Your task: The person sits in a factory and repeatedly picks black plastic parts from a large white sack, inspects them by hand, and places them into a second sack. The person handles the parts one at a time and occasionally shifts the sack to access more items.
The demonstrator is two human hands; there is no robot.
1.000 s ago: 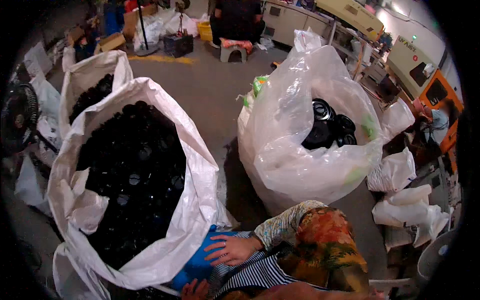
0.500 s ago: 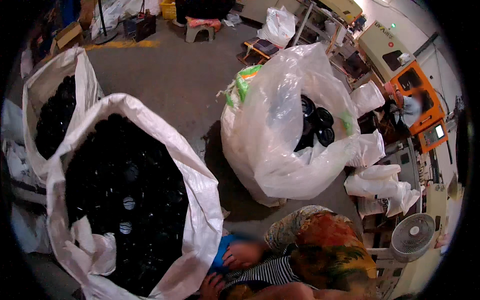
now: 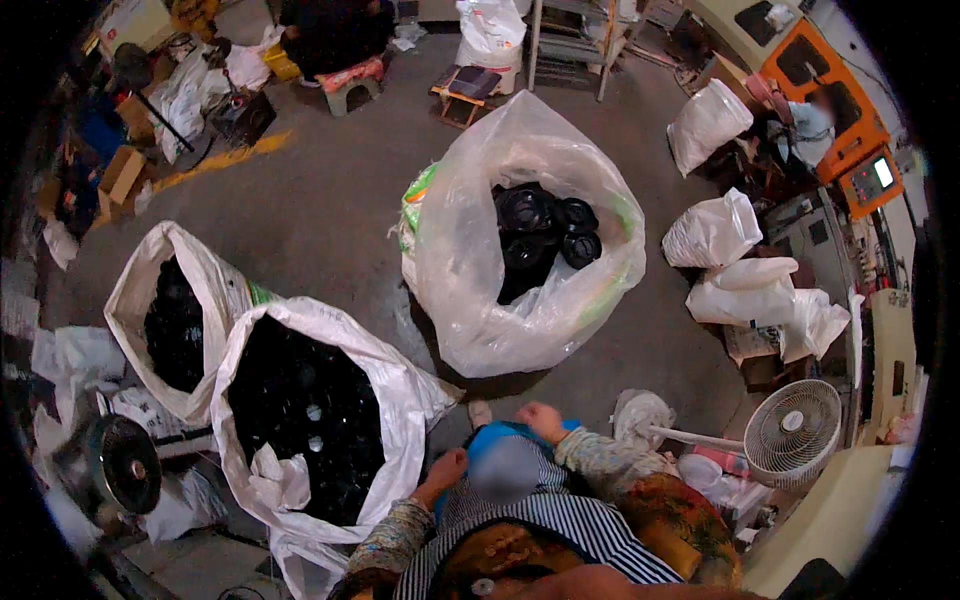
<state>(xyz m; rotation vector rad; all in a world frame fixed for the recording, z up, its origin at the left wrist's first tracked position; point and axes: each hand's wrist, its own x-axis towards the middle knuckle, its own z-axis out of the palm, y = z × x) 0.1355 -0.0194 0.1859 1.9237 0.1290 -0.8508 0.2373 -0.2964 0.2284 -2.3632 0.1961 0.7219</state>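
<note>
A blue cloth [image 3: 488,437] lies over my lap, above a black-and-white striped garment [image 3: 575,520]. My left hand [image 3: 445,472] is closed at the cloth's left side, with its fingers curled. At the far right edge of the cloth is my right hand [image 3: 542,422], also closed, with blue showing on both sides of it. Both hands seem to grip the cloth, though the fingertips are small and partly hidden. Left of me stands an open white woven sack [image 3: 405,385] full of small black parts [image 3: 300,400]. Ahead, a clear plastic liner [image 3: 460,290] in a sack surrounds round black parts [image 3: 530,210].
A second white sack [image 3: 195,390] of black parts stands farther left. White fans stand right [image 3: 793,420]; a dark fan [image 3: 128,462] is left. Several white sacks [image 3: 710,235] line the right side near an orange machine [image 3: 830,100]. A person sits on a stool [image 3: 352,88].
The view has shifted, so both sacks look smaller and my lap shows more fully. My hands, low and close together before, are now apart at the cloth's left and right sides.
</note>
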